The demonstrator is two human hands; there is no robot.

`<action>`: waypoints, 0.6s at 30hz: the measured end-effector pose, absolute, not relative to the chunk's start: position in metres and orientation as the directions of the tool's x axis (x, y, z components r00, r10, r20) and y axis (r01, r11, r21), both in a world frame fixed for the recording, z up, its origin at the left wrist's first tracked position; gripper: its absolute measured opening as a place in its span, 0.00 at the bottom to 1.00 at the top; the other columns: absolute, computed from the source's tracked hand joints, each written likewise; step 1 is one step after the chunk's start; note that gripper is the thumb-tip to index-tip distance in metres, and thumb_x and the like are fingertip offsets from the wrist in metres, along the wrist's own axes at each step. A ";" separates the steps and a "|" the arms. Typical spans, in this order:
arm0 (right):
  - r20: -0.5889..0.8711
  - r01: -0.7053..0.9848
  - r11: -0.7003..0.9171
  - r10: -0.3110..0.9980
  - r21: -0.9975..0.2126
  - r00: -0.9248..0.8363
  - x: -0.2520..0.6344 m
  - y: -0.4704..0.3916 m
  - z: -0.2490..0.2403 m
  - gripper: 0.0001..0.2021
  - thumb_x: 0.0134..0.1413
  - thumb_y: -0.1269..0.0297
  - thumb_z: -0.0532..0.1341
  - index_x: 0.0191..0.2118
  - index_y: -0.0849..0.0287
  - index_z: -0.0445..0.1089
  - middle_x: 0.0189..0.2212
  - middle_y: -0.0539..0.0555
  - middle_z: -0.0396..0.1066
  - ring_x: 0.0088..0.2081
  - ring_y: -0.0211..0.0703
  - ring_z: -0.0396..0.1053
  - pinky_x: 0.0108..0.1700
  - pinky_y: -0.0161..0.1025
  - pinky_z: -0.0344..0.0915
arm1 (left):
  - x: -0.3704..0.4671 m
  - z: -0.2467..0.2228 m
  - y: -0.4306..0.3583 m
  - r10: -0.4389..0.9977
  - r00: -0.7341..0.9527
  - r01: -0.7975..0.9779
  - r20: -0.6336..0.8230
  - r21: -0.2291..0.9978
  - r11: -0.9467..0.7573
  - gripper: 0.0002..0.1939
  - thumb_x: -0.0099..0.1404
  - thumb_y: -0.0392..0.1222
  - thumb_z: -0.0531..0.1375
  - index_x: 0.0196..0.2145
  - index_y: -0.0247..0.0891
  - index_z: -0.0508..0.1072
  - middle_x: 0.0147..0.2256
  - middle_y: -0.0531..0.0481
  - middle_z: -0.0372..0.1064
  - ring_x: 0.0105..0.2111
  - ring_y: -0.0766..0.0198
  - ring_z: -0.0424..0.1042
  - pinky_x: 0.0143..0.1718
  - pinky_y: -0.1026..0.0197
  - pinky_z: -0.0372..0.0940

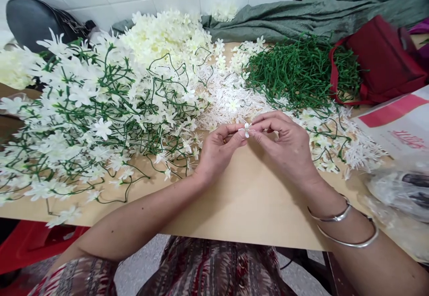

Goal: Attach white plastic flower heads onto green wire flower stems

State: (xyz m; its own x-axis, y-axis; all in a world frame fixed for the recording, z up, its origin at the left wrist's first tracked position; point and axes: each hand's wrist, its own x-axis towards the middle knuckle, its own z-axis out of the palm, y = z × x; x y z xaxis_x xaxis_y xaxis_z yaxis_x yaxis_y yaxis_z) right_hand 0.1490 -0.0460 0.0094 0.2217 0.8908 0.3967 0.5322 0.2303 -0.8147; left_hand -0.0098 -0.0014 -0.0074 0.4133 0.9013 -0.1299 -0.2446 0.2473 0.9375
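A small white artificial flower is pinched between the fingertips of my two hands, above the near middle of the table. My left hand grips it from the left with thumb and forefinger. From the right, my right hand pinches at a thin white piece by the petals; what exactly it holds is too small to tell. Just beyond my fingers lies a pile of thin white stamen-like pieces. A large heap of white flowers on green stems spreads out left of my left hand.
Cream blossoms are heaped at the back. Green plastic stems lie at back right, against a dark red bag. A printed white bag and a clear plastic bag are at the right. A red stool stands below left.
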 end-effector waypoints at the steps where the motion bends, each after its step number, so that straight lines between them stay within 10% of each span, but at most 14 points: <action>1: 0.404 0.536 0.240 0.890 -0.809 0.212 0.149 -0.046 0.009 0.07 0.60 0.69 0.67 0.32 0.49 0.78 0.39 0.53 0.78 0.45 0.49 0.76 0.53 0.51 0.73 | -0.010 -0.007 -0.002 0.902 0.411 -0.252 -0.135 0.934 0.254 0.09 0.62 0.44 0.72 0.39 0.39 0.81 0.40 0.51 0.80 0.42 0.67 0.78 0.52 0.58 0.75; 18: 0.380 0.394 0.248 0.874 -0.885 0.303 0.150 -0.044 0.000 0.03 0.55 0.66 0.70 0.35 0.53 0.77 0.45 0.55 0.74 0.46 0.47 0.76 0.49 0.47 0.75 | -0.010 -0.006 -0.002 0.905 0.424 -0.300 -0.049 0.935 0.191 0.08 0.62 0.45 0.73 0.38 0.42 0.85 0.39 0.51 0.81 0.40 0.67 0.77 0.51 0.60 0.73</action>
